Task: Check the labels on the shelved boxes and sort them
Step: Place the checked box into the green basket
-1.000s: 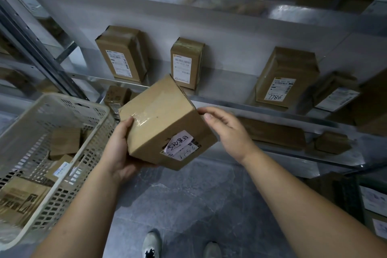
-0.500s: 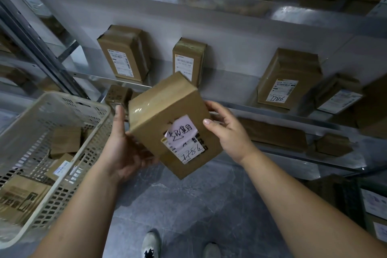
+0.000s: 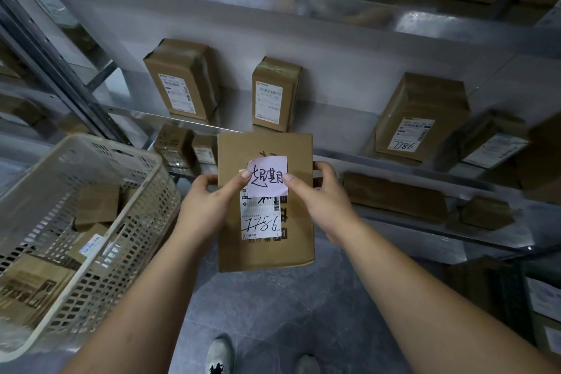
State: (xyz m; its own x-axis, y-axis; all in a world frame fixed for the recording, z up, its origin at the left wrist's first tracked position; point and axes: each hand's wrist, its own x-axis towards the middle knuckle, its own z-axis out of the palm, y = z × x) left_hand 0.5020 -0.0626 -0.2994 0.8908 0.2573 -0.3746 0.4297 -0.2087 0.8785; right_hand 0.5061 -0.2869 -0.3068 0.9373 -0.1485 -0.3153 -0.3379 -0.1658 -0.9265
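Observation:
A brown cardboard box [image 3: 299, 240] is held up in front of me, its labelled face turned toward the camera. A pink handwritten note [image 3: 268, 174] sits above a white shipping label [image 3: 261, 220] marked 7786, struck through. My left hand [image 3: 212, 200] grips the box's left edge, thumb on the note. My right hand [image 3: 321, 194] grips the right edge, thumb at the note's right side. Shelved boxes stand behind: one at left [image 3: 182, 79], one in the middle [image 3: 274, 94], one at right [image 3: 422, 115] marked 7786.
A white plastic basket [image 3: 136, 191] at left holds several small boxes. A metal shelf edge [image 3: 394, 164] runs behind the held box, with flat parcels [image 3: 394, 197] on the lower shelf. Grey tiled floor [image 3: 273, 313] and my shoes lie below.
The box has been turned from a tilted pose so its labelled face looks straight at me. Both hands shifted onto its side edges, thumbs onto the pink note.

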